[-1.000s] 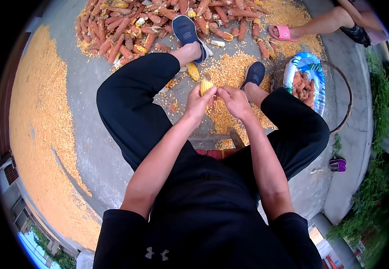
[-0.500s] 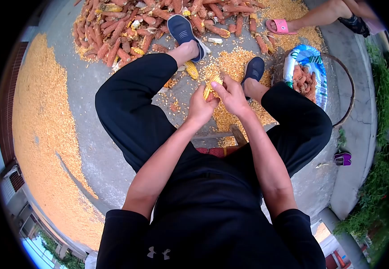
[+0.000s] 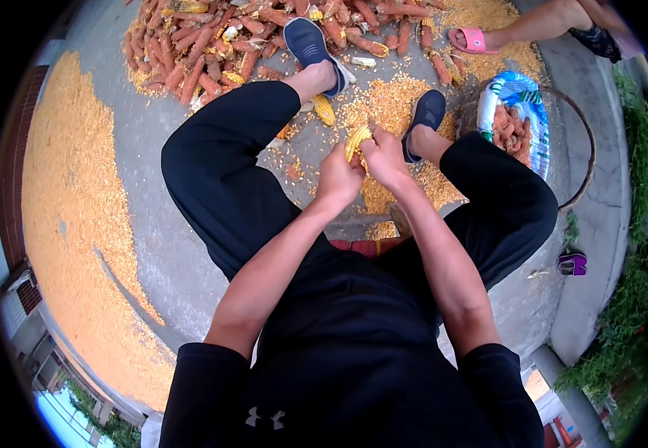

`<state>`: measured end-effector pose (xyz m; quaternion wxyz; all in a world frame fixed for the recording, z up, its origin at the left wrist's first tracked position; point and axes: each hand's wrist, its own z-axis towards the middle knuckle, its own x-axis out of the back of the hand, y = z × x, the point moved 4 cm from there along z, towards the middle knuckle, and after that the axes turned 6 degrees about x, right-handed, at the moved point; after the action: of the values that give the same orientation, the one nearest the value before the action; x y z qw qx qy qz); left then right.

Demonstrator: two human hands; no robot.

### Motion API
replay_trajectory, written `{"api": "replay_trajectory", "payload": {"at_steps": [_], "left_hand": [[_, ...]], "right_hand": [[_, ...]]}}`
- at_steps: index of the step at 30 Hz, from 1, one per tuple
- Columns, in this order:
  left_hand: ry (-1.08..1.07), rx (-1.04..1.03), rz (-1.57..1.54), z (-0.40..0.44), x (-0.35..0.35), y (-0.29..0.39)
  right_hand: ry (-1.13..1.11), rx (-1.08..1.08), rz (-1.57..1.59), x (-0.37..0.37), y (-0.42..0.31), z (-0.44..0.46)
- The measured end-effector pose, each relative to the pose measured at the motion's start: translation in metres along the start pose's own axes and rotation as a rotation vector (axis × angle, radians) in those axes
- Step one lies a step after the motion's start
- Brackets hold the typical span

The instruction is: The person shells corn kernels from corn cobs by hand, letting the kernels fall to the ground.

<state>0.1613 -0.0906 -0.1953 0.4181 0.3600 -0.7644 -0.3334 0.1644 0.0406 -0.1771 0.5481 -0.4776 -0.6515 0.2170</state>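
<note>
Largest first: a broad kernel spread covers the left of the frame, laid thin, presumably so it can dry. Top centre, a cob pile, mostly stripped red cobs with a few yellow ears among them. Upper right, a lined basket holds bare cobs; the blue-and-white sheet likely stops bits slipping through. Near upper centre, a kernel patch lies between the person's parted feet, the legs spread probably to leave room for falling grain. Above this patch, at centre, the left hand has its fingers clamped round the lower part of a yellow ear of corn, apparently to steady it. The right hand is curled against the ear's right side, thumb touching; its far fingertips are hidden, clamping cannot be told.
</note>
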Motion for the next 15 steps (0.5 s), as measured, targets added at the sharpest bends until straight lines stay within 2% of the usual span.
{"api": "replay_trajectory", "payload": {"at_steps": [4, 9, 12, 15], "left_hand": [[-0.008, 0.000, 0.040, 0.006, -0.006, -0.011], [-0.066, 0.105, -0.077, 0.011, -0.014, -0.027], [-0.088, 0.158, -0.099, 0.015, -0.019, -0.037], [-0.195, 0.304, -0.274, 0.009, -0.016, -0.021]], "right_hand": [[-0.021, -0.050, -0.013, -0.006, 0.010, 0.005], [0.003, -0.071, -0.010, -0.009, 0.008, 0.003], [0.123, -0.055, 0.016, -0.021, 0.031, 0.007], [0.175, -0.105, 0.291, -0.041, 0.067, 0.013]]}}
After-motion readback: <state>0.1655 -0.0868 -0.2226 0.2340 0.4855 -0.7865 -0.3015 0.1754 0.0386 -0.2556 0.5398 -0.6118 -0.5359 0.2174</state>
